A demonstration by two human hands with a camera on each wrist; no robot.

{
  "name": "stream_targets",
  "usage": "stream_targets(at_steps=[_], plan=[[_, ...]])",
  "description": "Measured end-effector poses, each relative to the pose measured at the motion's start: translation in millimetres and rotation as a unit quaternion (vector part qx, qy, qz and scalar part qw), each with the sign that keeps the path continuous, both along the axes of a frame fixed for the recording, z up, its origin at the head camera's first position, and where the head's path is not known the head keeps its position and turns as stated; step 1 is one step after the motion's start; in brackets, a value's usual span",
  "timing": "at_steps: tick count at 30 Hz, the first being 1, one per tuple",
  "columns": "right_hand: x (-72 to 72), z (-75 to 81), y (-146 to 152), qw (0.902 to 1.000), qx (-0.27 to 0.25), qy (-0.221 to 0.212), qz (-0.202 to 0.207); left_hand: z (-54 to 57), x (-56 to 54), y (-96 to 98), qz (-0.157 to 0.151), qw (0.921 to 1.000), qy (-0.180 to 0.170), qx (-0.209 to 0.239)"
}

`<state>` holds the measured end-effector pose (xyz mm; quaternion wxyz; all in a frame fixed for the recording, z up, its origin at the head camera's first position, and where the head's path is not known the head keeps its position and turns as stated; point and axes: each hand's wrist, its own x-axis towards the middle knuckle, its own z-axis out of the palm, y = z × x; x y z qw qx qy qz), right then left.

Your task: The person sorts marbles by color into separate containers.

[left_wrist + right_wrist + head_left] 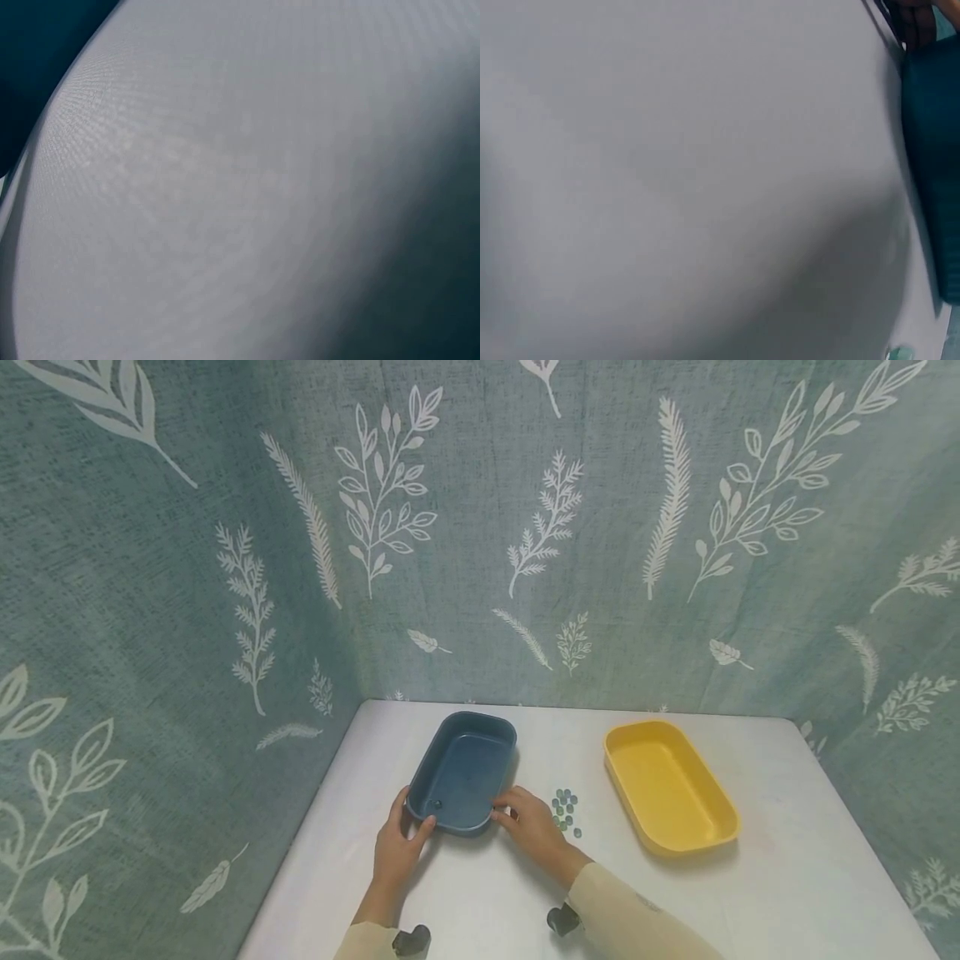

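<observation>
Hands, left (399, 847) and right (531, 825), in grip on blue tray (470, 768), one glassy piece (438, 804) inside.

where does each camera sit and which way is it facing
Head: worn on the head, facing forward and down at the blue tray, yellow tray and beads; left hand, right hand and sleeves show.
Left wrist: on that wrist, facing the white table, blue tray upper left; no hand visible.
Right wrist: on that wrist, facing table and blue tray at right; fingers top right, whose unclear.
Head and right wrist share the blue tray.
</observation>
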<state>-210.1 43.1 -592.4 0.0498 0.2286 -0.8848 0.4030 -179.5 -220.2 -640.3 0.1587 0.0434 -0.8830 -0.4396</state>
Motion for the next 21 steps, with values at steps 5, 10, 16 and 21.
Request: stream_targets(at_steps=[5,10,16,21], plan=[[0.6,-9.6,21,0.9997,0.02,0.003,-0.011,2.1,0.1,1.0,-0.002,1.0,0.004,-0.005],[2.2,-19.9,45,0.998,0.044,0.039,-0.022,1.7,-0.6,0.9,-0.001,0.9999,0.011,-0.008],[7.4,-23.5,72,0.9974,0.054,0.019,-0.044,-0.2,-0.4,0.5,0.002,0.9997,0.016,-0.015],[10.6,-22.0,88,0.9953,0.061,-0.027,-0.07,0.9,0.4,0.1,-0.003,0.9999,0.001,-0.012]])
